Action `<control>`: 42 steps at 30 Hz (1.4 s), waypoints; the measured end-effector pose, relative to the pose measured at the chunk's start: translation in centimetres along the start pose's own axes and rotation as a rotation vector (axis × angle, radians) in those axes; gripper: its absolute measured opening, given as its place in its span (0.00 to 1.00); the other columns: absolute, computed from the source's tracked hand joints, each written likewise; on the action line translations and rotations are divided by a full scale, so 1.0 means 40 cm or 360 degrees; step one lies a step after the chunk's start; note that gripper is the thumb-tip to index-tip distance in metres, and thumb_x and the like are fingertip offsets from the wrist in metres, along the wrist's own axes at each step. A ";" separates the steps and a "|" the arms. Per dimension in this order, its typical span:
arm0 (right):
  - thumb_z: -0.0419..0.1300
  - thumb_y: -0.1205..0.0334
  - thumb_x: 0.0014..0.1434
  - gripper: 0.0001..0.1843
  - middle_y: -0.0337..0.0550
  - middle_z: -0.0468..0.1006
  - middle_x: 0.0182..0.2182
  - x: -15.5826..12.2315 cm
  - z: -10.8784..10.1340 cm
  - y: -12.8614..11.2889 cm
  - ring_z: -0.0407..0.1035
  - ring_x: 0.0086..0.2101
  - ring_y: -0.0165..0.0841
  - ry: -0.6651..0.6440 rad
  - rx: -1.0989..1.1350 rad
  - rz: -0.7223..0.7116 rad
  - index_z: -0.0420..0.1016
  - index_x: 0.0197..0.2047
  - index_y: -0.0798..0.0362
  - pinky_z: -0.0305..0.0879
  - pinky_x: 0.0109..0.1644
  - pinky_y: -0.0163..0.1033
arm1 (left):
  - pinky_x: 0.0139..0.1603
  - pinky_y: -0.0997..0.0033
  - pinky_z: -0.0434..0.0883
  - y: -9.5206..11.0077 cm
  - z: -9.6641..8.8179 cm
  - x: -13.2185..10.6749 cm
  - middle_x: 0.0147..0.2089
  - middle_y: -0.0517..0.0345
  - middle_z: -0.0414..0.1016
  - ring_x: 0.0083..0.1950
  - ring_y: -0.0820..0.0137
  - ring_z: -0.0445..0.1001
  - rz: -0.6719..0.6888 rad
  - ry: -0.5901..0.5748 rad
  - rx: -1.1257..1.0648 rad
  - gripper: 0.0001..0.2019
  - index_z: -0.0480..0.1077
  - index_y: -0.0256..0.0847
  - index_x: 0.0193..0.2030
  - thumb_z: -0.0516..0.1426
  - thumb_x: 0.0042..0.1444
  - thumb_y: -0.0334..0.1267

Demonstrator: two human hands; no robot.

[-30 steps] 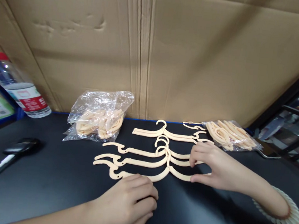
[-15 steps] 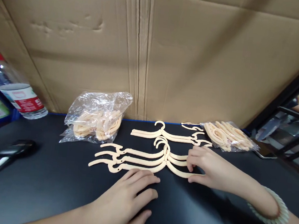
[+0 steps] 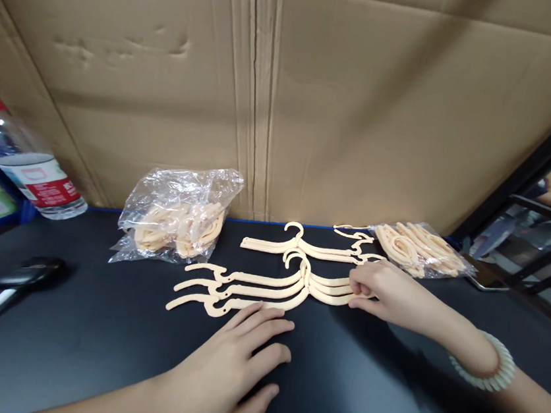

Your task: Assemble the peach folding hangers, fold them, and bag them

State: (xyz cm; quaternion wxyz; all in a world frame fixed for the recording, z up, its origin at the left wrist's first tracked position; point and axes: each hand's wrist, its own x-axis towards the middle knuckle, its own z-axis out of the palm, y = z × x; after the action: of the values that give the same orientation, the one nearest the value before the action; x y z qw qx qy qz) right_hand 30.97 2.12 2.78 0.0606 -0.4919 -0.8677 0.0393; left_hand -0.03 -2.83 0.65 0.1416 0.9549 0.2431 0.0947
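Three cream plastic folding clothes hangers lie in a row on the black table, hooks toward the back and their left arms spread apart. My right hand is closed around their right arms, whose ends are hidden beneath the fingers. My left hand rests palm down with fingers spread, its fingertips at the left arm of the nearest hanger. Behind these lie more cream hangers, one close against another, their right ends partly behind my right hand.
A clear bag of folded hangers stands at the back left, and a second bag lies at the back right beside a phone. On the left are a water bottle and a black object with a pale handle. Cardboard walls the back.
My right hand has closed further and pushed the right arms of the nearest hangers backward, so they sit closer together. The left hand has barely moved.
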 end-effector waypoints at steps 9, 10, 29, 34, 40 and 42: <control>0.66 0.63 0.55 0.11 0.36 0.73 0.23 0.006 -0.002 -0.001 0.65 0.26 0.31 -0.0002 0.0012 0.0058 0.68 0.26 0.52 0.53 0.33 0.36 | 0.69 0.38 0.54 -0.003 0.002 -0.004 0.68 0.50 0.62 0.72 0.52 0.52 -0.0032 -0.0042 0.0005 0.18 0.64 0.44 0.56 0.53 0.59 0.30; 0.66 0.63 0.55 0.11 0.36 0.73 0.23 0.007 -0.003 0.000 0.65 0.26 0.31 -0.0014 0.0023 0.0066 0.68 0.26 0.53 0.53 0.32 0.35 | 0.69 0.39 0.54 -0.004 0.002 -0.004 0.68 0.50 0.62 0.72 0.52 0.53 -0.0028 -0.0036 0.0003 0.18 0.64 0.44 0.56 0.53 0.59 0.30; 0.52 0.60 0.63 0.10 0.49 0.77 0.33 0.024 0.015 0.161 0.69 0.37 0.42 0.0464 -0.0255 0.0158 0.72 0.36 0.54 0.62 0.40 0.43 | 0.68 0.44 0.59 -0.004 -0.002 0.002 0.63 0.48 0.68 0.66 0.53 0.63 0.0035 0.0070 -0.0117 0.18 0.66 0.43 0.55 0.55 0.57 0.29; 0.49 0.60 0.64 0.14 0.54 0.77 0.37 0.027 0.026 0.215 0.68 0.42 0.47 0.0555 -0.0458 0.0184 0.74 0.41 0.55 0.62 0.46 0.49 | 0.68 0.43 0.59 -0.004 -0.003 0.005 0.63 0.46 0.68 0.66 0.53 0.63 0.0028 0.0033 -0.0104 0.17 0.67 0.42 0.54 0.55 0.57 0.30; 0.47 0.58 0.66 0.15 0.55 0.76 0.42 0.038 0.049 0.246 0.67 0.45 0.47 0.0531 -0.0471 0.0234 0.70 0.47 0.56 0.62 0.50 0.49 | 0.67 0.43 0.60 -0.004 -0.004 0.003 0.63 0.47 0.68 0.66 0.53 0.63 0.0025 0.0043 -0.0108 0.17 0.66 0.42 0.54 0.55 0.57 0.29; 0.46 0.59 0.66 0.15 0.55 0.76 0.44 0.043 0.056 0.256 0.67 0.47 0.47 0.0512 -0.0484 0.0245 0.69 0.48 0.56 0.62 0.51 0.49 | 0.67 0.43 0.60 -0.004 -0.003 0.003 0.63 0.47 0.68 0.66 0.53 0.63 0.0031 0.0040 -0.0109 0.17 0.66 0.42 0.54 0.55 0.57 0.29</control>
State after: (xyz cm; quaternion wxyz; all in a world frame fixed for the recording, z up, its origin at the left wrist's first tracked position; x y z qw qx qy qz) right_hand 38.46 8.83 -0.62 0.1201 -0.5600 -0.8027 -0.1662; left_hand -0.04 -2.62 0.74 0.1701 0.9506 0.2323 0.1162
